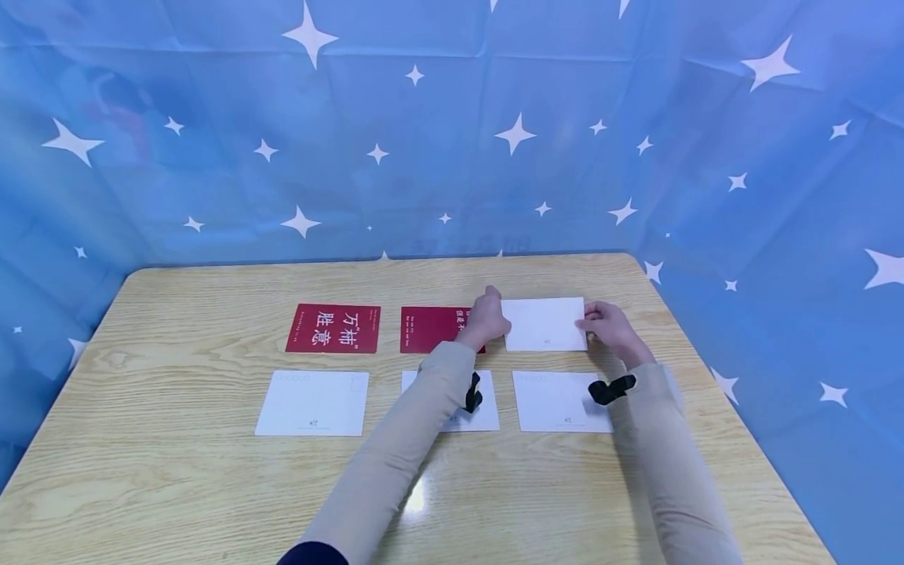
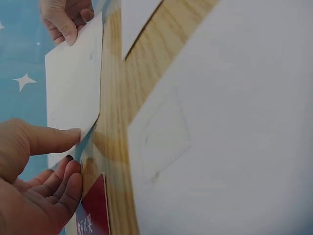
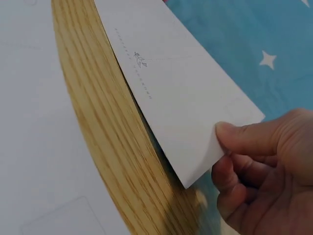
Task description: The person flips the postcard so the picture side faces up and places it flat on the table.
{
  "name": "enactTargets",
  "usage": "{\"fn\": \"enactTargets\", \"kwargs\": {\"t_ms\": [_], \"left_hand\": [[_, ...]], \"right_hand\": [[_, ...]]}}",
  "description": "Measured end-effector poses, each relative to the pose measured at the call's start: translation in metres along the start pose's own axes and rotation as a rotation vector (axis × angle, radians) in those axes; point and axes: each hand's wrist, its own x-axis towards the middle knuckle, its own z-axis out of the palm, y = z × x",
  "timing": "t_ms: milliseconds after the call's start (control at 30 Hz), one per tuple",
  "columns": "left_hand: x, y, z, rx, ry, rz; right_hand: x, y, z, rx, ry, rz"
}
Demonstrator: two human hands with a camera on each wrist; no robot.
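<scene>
Both hands hold one white postcard [image 1: 545,323] in the back row at the right, blank side up with a small printed mark. The right hand [image 1: 613,329] pinches its right edge, thumb on top and fingers curled beneath; in the right wrist view the postcard [image 3: 181,88] appears slightly lifted off the wood. At the opposite edge is the left hand [image 1: 486,320]. Its thumb lies over the postcard [image 2: 73,88] in the left wrist view, with the fingers behind. A red postcard [image 1: 432,329] with white lettering lies just left of the left hand, partly covered by it.
Another red postcard [image 1: 333,329] lies at the back left. Along the front row are three white-side-up postcards: a left one [image 1: 311,403], a middle one [image 1: 472,420] partly under the left forearm, and a right one [image 1: 558,402]. A blue star-patterned cloth [image 1: 452,118] hangs behind the wooden table [image 1: 176,486].
</scene>
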Motion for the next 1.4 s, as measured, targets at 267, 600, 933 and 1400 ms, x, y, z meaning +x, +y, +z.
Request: {"fn": "enactTargets", "kwargs": {"t_ms": [267, 600, 933, 1400], "left_hand": [[0.0, -0.003, -0.002, -0.151, 0.066, 0.068], [-0.005, 0.003, -0.013, -0.314, 0.099, 0.162], [-0.007, 0.003, -0.017, -0.384, 0.088, 0.153], [-0.009, -0.001, -0.017, -0.35, 0.103, 0.19]], "right_hand": [[-0.014, -0.011, -0.007, 0.16, 0.047, -0.071], [-0.016, -0.008, -0.014, 0.216, 0.103, -0.097], [-0.024, -0.01, -0.02, 0.175, 0.134, -0.096], [-0.024, 0.003, -0.025, 0.332, 0.084, -0.206]]}}
